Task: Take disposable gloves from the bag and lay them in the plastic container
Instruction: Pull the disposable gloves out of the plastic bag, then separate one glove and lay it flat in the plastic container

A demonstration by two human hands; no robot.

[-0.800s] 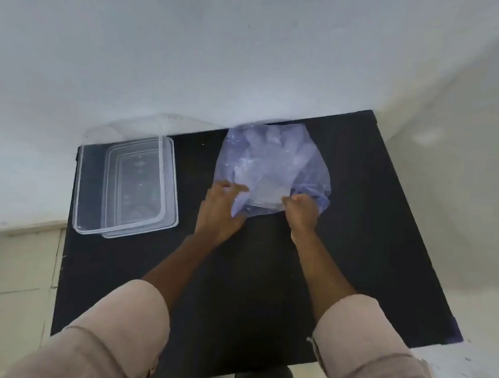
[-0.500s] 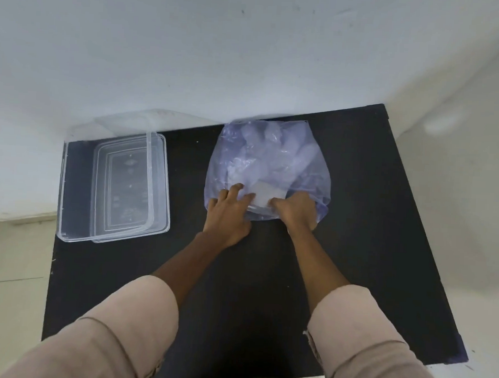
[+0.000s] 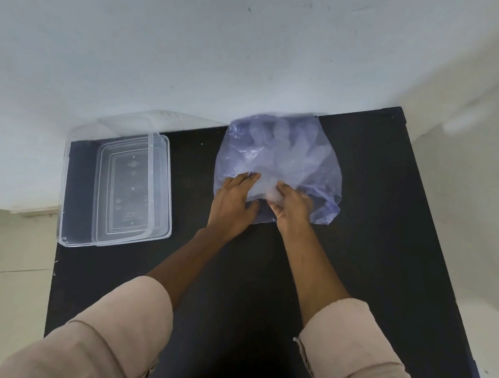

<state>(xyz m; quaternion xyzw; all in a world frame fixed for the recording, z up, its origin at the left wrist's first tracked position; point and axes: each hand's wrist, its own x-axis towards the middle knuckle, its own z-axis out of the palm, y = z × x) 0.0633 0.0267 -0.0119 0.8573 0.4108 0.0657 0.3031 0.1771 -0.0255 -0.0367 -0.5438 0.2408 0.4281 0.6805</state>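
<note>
A translucent bluish plastic bag [image 3: 278,158] lies on the black table [image 3: 370,238] near its far edge, with pale disposable gloves [image 3: 285,144] showing through it. My left hand [image 3: 234,201] rests on the bag's near left edge, fingers spread over the plastic and thumb under its mouth. Close beside it, my right hand [image 3: 292,208] pinches the bag's near edge, its fingertips partly inside the opening. A clear rectangular plastic container [image 3: 78,185] stands at the table's far left, with nothing in it.
A clear lid [image 3: 133,182] lies against the container's right side, overlapping it. A white wall rises directly behind the table. The table's right edge drops off to a pale floor.
Both hands have closed in on the bag's near edge and come nearer each other. The bag's mouth is bunched between them. The camera has shifted slightly.
</note>
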